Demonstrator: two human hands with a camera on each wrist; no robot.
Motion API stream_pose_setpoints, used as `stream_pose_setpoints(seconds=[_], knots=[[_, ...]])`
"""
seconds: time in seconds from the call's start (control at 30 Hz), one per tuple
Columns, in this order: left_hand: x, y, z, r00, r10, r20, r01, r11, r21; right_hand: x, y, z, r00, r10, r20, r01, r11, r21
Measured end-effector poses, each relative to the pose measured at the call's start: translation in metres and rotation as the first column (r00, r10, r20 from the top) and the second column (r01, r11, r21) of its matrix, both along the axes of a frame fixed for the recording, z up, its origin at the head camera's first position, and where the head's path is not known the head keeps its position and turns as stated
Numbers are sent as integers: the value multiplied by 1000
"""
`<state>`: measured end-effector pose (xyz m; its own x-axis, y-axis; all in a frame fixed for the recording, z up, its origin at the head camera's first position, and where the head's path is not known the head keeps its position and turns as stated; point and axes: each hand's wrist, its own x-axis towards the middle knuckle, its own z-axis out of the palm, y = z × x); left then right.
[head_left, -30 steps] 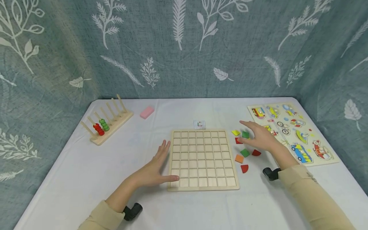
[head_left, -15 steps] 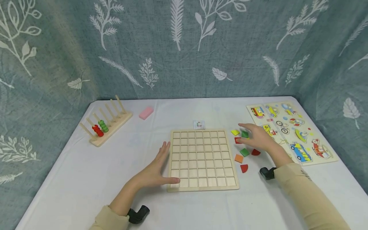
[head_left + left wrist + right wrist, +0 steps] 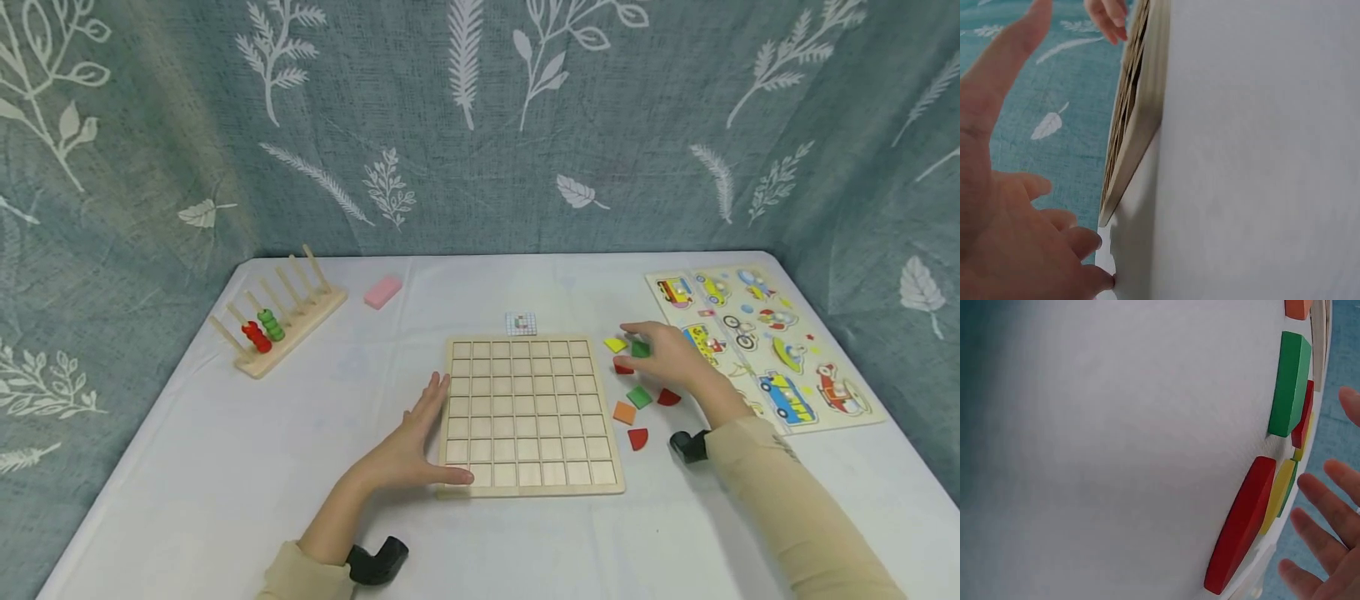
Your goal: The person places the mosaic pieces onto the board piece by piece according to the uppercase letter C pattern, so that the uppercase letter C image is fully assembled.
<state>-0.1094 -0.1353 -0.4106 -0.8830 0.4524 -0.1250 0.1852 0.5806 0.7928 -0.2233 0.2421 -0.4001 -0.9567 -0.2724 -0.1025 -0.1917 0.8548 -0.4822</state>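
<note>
With the left hand [image 3: 405,446] lying flat and open against the grid board [image 3: 525,412], the right hand [image 3: 671,357], fingers spread and holding nothing, hovers over the coloured pieces [image 3: 639,397] beside the board (picking seems under way), so next comes closing on one.

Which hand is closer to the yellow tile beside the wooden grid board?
The right hand. It hovers over the loose tiles, just right of the yellow tile. The left hand rests at the wooden grid board's near left edge, across the board from that tile.

Left hand [image 3: 408,450] rests against grid board [image 3: 528,412]; right hand [image 3: 667,358] touches coloured tiles [image 3: 637,398].
</note>
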Motion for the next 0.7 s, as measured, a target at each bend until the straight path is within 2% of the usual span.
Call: stream_pose_setpoints(seconds=[0.33, 0.7], knots=[[0, 4, -7, 1000, 16, -9, -16, 999, 43, -6, -5, 1, 999, -32, 37, 31, 999, 19], [0, 7, -9, 1000, -8, 5, 8, 1000, 16, -10, -11, 3, 997, -62, 54, 59, 997, 40]])
